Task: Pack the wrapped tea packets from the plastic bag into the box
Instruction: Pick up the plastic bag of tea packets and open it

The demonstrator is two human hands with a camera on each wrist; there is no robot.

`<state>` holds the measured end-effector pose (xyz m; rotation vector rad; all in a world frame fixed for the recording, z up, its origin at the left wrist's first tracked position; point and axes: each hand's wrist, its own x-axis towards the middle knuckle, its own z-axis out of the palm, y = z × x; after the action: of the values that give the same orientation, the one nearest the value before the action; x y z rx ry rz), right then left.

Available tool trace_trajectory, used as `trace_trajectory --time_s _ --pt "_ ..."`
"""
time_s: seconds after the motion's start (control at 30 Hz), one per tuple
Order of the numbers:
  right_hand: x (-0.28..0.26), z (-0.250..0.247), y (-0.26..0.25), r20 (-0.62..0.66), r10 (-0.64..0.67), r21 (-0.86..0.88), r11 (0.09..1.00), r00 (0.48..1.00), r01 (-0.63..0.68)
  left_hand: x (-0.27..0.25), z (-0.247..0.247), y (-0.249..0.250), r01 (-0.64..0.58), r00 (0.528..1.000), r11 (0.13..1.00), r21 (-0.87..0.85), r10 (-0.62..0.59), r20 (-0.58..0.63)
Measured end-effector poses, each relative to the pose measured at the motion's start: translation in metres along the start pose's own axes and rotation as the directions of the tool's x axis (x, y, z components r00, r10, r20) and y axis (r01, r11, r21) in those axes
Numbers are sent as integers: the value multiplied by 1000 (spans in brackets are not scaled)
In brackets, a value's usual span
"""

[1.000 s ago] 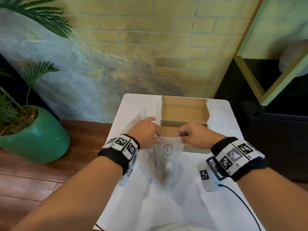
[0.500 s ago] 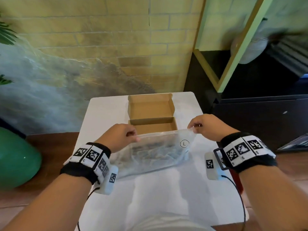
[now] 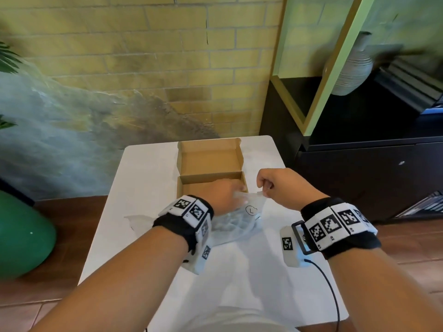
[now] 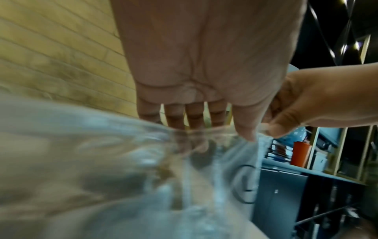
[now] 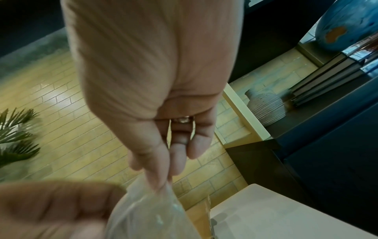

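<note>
A clear plastic bag [image 3: 239, 224] marked with a circled L lies on the white table [image 3: 148, 183], and greyish tea packets [image 3: 227, 226] show dimly through it. My right hand [image 3: 263, 190] pinches the bag's upper rim between thumb and fingers [image 5: 161, 182], lifting it. My left hand [image 3: 225, 195] is pushed into the bag's mouth with straight fingers [image 4: 196, 122], their tips blurred behind the plastic [image 4: 122, 161]. Just beyond the hands sits the brown cardboard box [image 3: 211, 159], open, its lid folded back. Its near tray is partly hidden by my left hand.
A green plant pot [image 3: 21, 233] stands on the floor to the left. A dark cabinet [image 3: 359, 176] with a ribbed vase [image 3: 352, 68] above it borders the table on the right. A black cable [image 3: 328, 283] trails from my right wrist. The brick wall lies right behind the box.
Both hands held the bag's rim stretched wide half a second ago. Now my left hand has let go and slid into the bag, and my right hand has moved left, still pinching the rim.
</note>
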<state>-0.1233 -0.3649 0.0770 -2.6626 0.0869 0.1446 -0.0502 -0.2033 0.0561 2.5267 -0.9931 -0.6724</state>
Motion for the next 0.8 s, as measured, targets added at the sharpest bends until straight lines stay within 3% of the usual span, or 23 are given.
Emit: trace_trajectory --time_s 0.13,0.33,0.63,0.8 --pt "-3 3 1 -70 25 78 997 997 -19 13 10 26 -85 996 987 -139 80 -40" --pt "-10 0 7 -27 38 95 995 999 -35 13 14 32 -137 984 986 -91 125 -126" --pt "-13 -1 35 4 117 47 992 993 -117 -34 -19 -44 39 992 993 112 -25 -123" --pt "-9 2 37 18 134 32 990 991 -135 -75 -46 -106 218 961 972 85 -199 -194"
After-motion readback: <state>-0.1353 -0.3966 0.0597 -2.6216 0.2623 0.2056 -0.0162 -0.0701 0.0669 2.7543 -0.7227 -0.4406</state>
